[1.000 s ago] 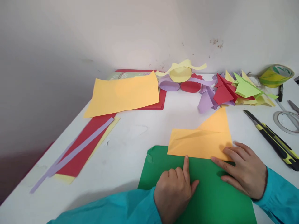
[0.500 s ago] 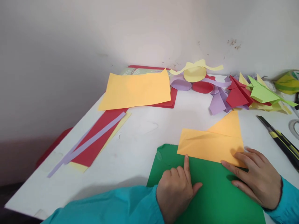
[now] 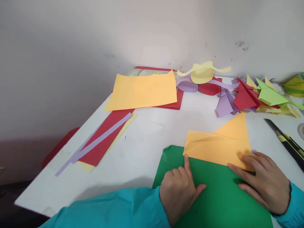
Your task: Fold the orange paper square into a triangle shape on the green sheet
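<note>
- Teal-sleeved left hand (image 3: 178,196): index extended, other fingers curled, gripping nothing. Fingertip has travelled along the folded edge to just beside the left corner; the crease is probably pressed along that stretch.
- Right hand (image 3: 262,180): spread, apart from the left, resting on the right end.
- Orange paper (image 3: 213,147): under the fingers, partly over the green sheet (image 3: 223,196), partly over the table (image 3: 147,142).
- Cutter (image 3: 286,143): right of the paper.
- Paper planes (image 3: 244,99): beyond it.

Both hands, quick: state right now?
Left hand: thumb and index finger open, others curled; touching the orange paper at its near edge.
Right hand: open, fingers spread, touching the paper's right end.
</note>
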`<action>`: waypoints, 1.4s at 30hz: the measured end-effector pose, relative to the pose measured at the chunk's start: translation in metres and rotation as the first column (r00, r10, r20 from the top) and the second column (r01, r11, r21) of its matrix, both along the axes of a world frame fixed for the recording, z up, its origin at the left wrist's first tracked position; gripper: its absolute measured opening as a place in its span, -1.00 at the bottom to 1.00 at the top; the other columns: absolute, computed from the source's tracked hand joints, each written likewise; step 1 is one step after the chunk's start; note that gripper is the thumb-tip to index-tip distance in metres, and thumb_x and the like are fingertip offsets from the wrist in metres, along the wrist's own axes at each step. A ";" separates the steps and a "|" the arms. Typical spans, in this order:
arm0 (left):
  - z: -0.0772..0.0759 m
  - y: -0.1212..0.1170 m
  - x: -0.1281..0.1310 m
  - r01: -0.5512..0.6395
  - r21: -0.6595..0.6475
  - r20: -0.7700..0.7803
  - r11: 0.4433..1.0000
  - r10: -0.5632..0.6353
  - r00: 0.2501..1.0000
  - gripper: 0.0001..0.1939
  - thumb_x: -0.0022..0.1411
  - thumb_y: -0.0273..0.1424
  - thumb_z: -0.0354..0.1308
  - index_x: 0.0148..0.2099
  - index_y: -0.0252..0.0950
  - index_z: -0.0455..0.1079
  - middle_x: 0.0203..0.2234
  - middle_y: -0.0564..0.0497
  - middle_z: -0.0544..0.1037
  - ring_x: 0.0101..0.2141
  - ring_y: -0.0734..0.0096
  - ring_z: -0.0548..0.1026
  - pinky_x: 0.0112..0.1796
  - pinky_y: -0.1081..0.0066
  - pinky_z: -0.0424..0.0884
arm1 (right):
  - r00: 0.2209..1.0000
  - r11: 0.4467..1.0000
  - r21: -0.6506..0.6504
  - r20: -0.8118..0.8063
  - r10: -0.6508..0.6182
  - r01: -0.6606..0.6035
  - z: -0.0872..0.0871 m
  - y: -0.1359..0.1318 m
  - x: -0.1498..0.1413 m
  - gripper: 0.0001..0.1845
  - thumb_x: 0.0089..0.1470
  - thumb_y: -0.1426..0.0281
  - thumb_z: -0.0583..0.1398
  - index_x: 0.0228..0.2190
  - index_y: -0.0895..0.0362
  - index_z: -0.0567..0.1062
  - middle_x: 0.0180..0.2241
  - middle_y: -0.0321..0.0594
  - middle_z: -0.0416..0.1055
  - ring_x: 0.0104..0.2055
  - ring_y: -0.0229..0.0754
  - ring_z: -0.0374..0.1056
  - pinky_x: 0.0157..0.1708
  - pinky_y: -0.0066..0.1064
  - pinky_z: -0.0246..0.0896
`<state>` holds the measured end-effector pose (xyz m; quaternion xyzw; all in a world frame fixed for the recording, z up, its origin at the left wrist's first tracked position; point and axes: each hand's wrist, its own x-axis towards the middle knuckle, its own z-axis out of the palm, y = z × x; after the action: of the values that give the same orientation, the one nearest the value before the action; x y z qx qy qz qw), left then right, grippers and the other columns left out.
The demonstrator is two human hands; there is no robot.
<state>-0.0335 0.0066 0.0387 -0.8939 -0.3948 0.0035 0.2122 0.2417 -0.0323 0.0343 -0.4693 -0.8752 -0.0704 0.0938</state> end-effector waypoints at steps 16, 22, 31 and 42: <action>-0.004 0.001 -0.001 -0.074 0.021 -0.067 0.997 0.075 0.995 -0.13 0.14 0.15 -0.05 -0.06 -0.69 0.45 -0.72 0.02 0.23 -0.69 0.37 0.27 -0.66 0.38 0.13 | 1.000 1.000 0.007 -0.027 -0.005 0.006 -0.002 0.000 0.000 -0.59 0.19 0.20 0.04 0.03 -0.04 0.43 -0.21 -0.06 0.33 -0.15 0.01 0.24 -0.06 0.06 0.17; 0.000 -0.010 0.002 0.017 0.068 0.009 0.998 -0.017 1.000 -0.39 0.22 -0.08 0.02 -0.11 -0.62 0.48 -0.70 0.06 0.23 -0.68 0.41 0.27 -0.66 0.39 0.13 | 1.000 1.000 0.011 -0.023 0.001 -0.001 0.000 0.002 -0.001 -0.58 0.19 0.19 0.03 0.03 -0.01 0.43 -0.20 -0.05 0.33 -0.14 0.01 0.23 -0.06 0.02 0.15; 0.000 0.007 0.012 0.350 -0.075 0.225 0.934 -0.326 0.918 -0.54 0.26 -0.23 0.01 0.11 -0.37 0.33 -0.60 0.07 0.31 -0.62 0.40 0.32 -0.61 0.37 0.13 | 0.999 1.000 0.018 -0.029 -0.016 0.016 0.003 0.002 -0.007 -0.56 0.16 0.14 0.07 0.01 0.00 0.44 -0.22 -0.05 0.34 -0.15 0.00 0.21 -0.07 0.02 0.16; -0.001 0.012 0.020 0.301 -0.181 0.130 0.936 -0.281 0.951 -0.43 0.23 -0.12 0.00 0.23 -0.21 0.21 -0.60 0.07 0.32 -0.62 0.35 0.35 -0.62 0.40 0.21 | 0.997 0.999 0.034 -0.067 -0.029 0.031 0.002 0.001 -0.015 -0.47 0.12 0.04 0.07 0.01 0.06 0.43 -0.17 -0.04 0.37 -0.07 0.01 0.24 0.06 0.06 0.03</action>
<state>-0.0136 0.0186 0.0375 -0.9582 -0.2659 -0.0344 0.0999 0.2264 -0.0317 0.0366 -0.4828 -0.8631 -0.0713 0.1298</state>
